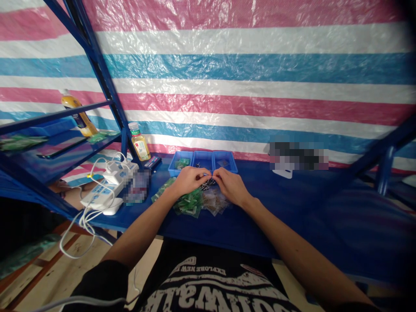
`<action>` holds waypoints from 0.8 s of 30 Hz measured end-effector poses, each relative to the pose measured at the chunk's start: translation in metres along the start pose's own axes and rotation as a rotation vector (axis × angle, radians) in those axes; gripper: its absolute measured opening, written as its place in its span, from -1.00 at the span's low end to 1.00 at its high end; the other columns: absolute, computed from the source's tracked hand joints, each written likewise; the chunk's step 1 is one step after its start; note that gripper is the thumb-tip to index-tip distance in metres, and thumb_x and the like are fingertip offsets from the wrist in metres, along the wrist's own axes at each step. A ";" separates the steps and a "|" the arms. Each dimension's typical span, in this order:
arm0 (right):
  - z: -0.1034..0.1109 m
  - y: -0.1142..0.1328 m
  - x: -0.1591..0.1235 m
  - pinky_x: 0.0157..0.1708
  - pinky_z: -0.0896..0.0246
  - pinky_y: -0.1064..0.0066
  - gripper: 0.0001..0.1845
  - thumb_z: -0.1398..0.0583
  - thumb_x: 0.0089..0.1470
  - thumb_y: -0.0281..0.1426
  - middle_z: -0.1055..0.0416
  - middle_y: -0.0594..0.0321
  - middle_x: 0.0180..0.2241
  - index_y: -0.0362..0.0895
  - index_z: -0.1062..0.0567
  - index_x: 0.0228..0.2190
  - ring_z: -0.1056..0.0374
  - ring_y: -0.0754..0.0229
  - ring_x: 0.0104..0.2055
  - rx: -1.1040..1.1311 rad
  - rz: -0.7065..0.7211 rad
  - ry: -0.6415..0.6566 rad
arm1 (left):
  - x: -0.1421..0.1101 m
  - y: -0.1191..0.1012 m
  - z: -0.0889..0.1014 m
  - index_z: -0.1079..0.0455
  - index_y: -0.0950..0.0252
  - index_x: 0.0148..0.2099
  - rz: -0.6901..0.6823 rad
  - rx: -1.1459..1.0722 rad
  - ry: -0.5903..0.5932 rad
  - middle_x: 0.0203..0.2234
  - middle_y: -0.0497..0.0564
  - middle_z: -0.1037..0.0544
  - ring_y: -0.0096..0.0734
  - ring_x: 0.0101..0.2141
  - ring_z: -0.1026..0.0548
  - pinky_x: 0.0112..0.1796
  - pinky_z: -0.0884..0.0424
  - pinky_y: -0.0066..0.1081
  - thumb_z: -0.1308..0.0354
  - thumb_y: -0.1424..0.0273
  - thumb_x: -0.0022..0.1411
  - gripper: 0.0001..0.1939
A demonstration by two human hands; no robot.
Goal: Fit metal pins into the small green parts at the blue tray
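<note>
My left hand (pixel 189 180) and my right hand (pixel 229 186) meet over the blue table, fingertips pinched close together. A tiny thing shows at the fingertips, too small to name. Just beneath the fingers lies a heap of small black-and-silver pieces (pixel 206 185), partly covered by my hands. Green packets (pixel 190 204) spread below my left hand. Clear packets with brownish contents (pixel 214 203) lie below my right hand. Behind the hands stands a blue three-part bin (pixel 224 157); its left section holds green packets, and a few small items show in the others.
A power strip (pixel 105 189) with tangled white cables lies at the left, near a bottle of yellow liquid (pixel 141 147) and a dark blue box (pixel 152 164). Another bottle (pixel 80 115) stands on the side shelf (pixel 71 158). Blue metal posts flank the table; striped sheeting (pixel 227 91) hangs behind.
</note>
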State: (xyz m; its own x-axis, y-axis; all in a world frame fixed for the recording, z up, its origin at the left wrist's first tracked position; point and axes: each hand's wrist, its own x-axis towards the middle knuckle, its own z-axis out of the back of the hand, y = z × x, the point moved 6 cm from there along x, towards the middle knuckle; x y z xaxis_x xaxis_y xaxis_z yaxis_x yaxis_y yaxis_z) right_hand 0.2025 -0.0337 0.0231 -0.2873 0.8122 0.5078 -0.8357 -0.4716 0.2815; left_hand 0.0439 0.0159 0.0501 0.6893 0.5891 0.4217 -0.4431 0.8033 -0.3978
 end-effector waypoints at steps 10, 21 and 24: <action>0.004 -0.003 -0.001 -0.22 -0.20 0.35 -0.79 -0.03 0.43 -0.26 -0.56 0.19 -0.21 -0.05 -0.42 -0.14 -0.48 0.09 -0.18 0.028 -0.080 -0.087 | 0.000 -0.006 0.006 -0.65 0.22 -0.13 -0.111 0.042 -0.097 -0.41 0.02 -0.57 -0.36 -0.29 -0.51 -0.21 -0.37 -0.43 -0.15 0.22 0.44 -0.72; -0.005 -0.003 0.000 -0.16 -0.24 0.36 -0.79 -0.07 0.42 -0.28 -0.52 0.19 -0.13 -0.02 -0.48 -0.06 -0.46 0.11 -0.11 -0.005 -0.056 -0.036 | -0.001 -0.006 0.004 -0.60 0.24 -0.13 -0.075 -0.047 -0.083 -0.23 0.02 -0.66 -0.43 -0.33 -0.54 -0.25 -0.42 -0.45 -0.16 0.28 0.42 -0.78; -0.006 -0.002 0.000 -0.15 -0.23 0.38 -0.77 -0.05 0.44 -0.29 -0.51 0.19 -0.12 -0.01 -0.50 -0.12 -0.45 0.11 -0.10 -0.019 -0.050 -0.008 | -0.001 -0.007 0.003 -0.59 0.23 -0.12 -0.078 -0.059 -0.064 -0.22 0.00 -0.67 -0.42 -0.29 -0.56 -0.23 -0.43 -0.46 -0.16 0.31 0.41 -0.81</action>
State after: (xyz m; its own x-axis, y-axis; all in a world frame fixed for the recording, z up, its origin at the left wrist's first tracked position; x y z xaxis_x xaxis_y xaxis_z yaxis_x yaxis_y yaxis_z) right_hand 0.2017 -0.0304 0.0175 -0.2415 0.8314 0.5004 -0.8574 -0.4244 0.2913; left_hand 0.0443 0.0096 0.0548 0.6815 0.5307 0.5039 -0.3537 0.8417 -0.4080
